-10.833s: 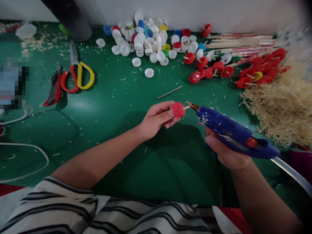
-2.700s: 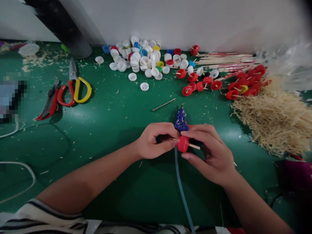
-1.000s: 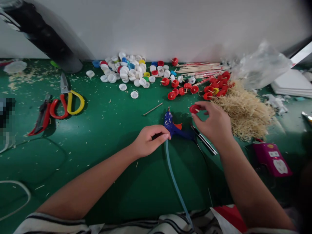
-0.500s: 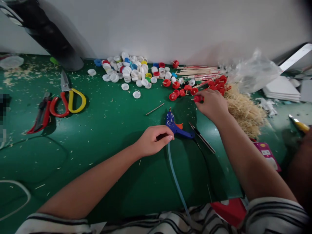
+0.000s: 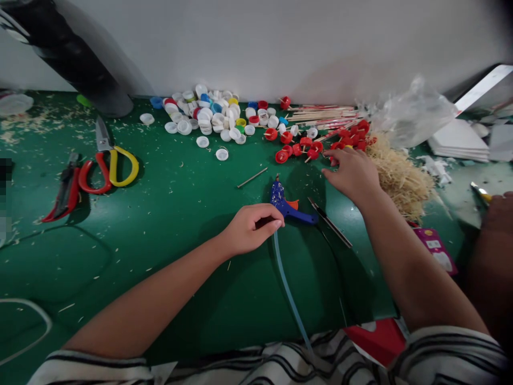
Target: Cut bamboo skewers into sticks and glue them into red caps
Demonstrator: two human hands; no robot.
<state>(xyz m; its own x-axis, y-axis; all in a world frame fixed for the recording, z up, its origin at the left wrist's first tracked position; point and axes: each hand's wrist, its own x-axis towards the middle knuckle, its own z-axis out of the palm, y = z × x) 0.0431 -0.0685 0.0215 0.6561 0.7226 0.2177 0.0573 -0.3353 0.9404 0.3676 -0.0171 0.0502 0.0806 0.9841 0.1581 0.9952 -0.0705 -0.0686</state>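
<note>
Left hand (image 5: pixel 254 227): curled by glue gun (image 5: pixel 298 214), grip unclear. Right hand (image 5: pixel 355 171): loosely parted, apparently empty; red caps (image 5: pixel 305 142) lay at its 10 o'clock, where a careless sweep risked scattering them.

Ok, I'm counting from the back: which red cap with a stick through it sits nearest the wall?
The lone red cap just behind the left ends of the long sticks; the other stick-pierced red caps lie farther forward.
</note>
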